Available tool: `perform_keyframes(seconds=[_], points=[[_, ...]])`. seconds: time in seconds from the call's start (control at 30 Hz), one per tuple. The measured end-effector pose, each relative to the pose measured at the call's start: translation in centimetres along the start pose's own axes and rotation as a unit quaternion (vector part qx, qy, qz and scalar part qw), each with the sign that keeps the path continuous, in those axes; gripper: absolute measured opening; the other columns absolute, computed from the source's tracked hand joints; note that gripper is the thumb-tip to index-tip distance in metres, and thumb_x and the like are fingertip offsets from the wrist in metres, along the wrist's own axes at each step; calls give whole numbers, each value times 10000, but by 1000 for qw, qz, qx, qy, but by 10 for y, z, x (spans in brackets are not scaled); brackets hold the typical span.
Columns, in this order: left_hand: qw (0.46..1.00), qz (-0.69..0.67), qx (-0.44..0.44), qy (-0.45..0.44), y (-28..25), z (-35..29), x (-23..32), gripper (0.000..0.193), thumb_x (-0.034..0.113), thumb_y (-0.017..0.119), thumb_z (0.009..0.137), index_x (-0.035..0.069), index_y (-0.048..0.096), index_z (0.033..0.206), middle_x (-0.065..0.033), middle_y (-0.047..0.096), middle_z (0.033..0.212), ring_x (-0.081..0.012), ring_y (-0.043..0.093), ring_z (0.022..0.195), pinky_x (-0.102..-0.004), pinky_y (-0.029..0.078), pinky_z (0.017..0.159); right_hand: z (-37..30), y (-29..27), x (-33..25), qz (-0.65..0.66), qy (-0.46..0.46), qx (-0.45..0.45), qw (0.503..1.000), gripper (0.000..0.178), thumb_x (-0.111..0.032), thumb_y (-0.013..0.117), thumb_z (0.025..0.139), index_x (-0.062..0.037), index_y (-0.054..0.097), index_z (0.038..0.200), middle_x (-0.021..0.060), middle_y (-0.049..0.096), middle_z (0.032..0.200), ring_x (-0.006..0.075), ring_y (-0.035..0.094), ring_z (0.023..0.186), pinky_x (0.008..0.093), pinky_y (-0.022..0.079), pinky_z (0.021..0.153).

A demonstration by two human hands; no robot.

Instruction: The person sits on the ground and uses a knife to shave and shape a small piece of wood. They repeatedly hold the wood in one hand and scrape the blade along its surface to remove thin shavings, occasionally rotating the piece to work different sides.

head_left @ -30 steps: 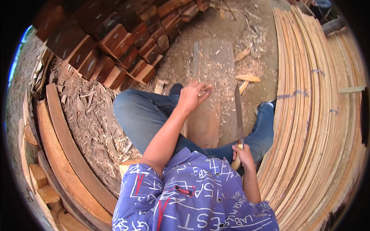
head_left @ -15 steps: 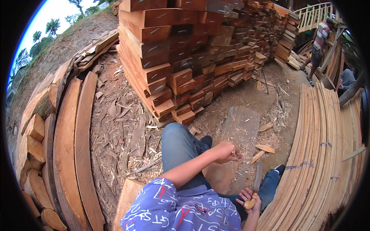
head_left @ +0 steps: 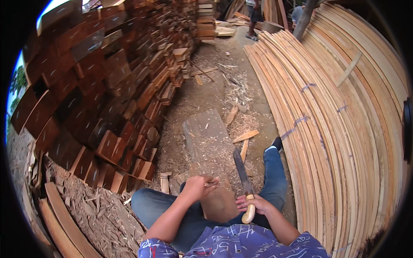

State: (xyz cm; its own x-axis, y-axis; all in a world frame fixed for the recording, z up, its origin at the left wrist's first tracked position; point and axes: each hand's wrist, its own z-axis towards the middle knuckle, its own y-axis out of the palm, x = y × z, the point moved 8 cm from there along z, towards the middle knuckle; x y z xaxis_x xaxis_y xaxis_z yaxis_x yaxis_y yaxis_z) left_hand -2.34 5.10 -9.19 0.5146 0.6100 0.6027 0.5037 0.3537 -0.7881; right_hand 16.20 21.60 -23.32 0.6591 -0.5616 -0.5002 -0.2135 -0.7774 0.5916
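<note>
My right hand (head_left: 257,204) holds a machete by its light wooden handle (head_left: 248,213), some fingers stretched out beside the grip. The dark machete blade (head_left: 242,171) points away from me over the ground between my legs. My left hand (head_left: 201,188) is apart from it, above my bent left knee's inner side, with fingers curled together; whatever they pinch, if anything, is too small to make out. Beneath and between the hands is a brown wooden block or stump top (head_left: 220,204). Ahead of it a flat grey board (head_left: 208,135) lies on the ground.
A tall stack of sawn reddish timber (head_left: 99,86) rises on my left. Long bundled wooden strips (head_left: 309,129) lie along my right. Wood offcuts (head_left: 246,136) and shavings are scattered on the ground ahead. A person (head_left: 254,17) stands at the far end of the path.
My view has swung to the right, so the timber stack now fills the left side. The machete tilts away to the left, and my two hands appear closer together.
</note>
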Motion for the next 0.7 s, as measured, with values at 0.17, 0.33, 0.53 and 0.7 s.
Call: perform_keyframes(seconds=[0.17, 0.33, 0.53, 0.7], points=[[999, -22, 34, -12, 8, -4, -18, 266, 229, 805, 764, 56, 745, 958, -156, 714, 871, -346, 696, 807, -408, 551, 713, 30, 10, 7, -9, -3, 36, 999, 360, -45, 637, 899, -19, 527, 1241, 128, 648, 949, 170, 607, 640, 319, 522, 599], [996, -63, 56, 2, 10, -12, -29, 257, 227, 815, 755, 51, 746, 929, -154, 708, 869, -339, 693, 799, -396, 546, 704, 79, 1, 31, 32, 57, 95, 993, 173, -120, 680, 923, -77, 533, 1004, -19, 467, 646, 75, 422, 482, 267, 388, 476], [994, -98, 42, 11, 8, -22, -46, 273, 239, 806, 767, 55, 744, 959, -146, 699, 909, -345, 682, 847, -408, 542, 731, 78, 17, 53, 78, 73, 113, 988, 218, -159, 700, 920, -138, 488, 876, -65, 410, 613, 52, 396, 475, 271, 375, 472], [982, -174, 42, -62, 9, -26, -64, 263, 173, 837, 748, 19, 740, 938, -137, 737, 908, -298, 725, 848, -354, 552, 757, 67, 23, 47, 78, 44, 96, 991, 195, -100, 679, 920, -129, 486, 923, -60, 414, 612, 67, 409, 469, 279, 400, 473]])
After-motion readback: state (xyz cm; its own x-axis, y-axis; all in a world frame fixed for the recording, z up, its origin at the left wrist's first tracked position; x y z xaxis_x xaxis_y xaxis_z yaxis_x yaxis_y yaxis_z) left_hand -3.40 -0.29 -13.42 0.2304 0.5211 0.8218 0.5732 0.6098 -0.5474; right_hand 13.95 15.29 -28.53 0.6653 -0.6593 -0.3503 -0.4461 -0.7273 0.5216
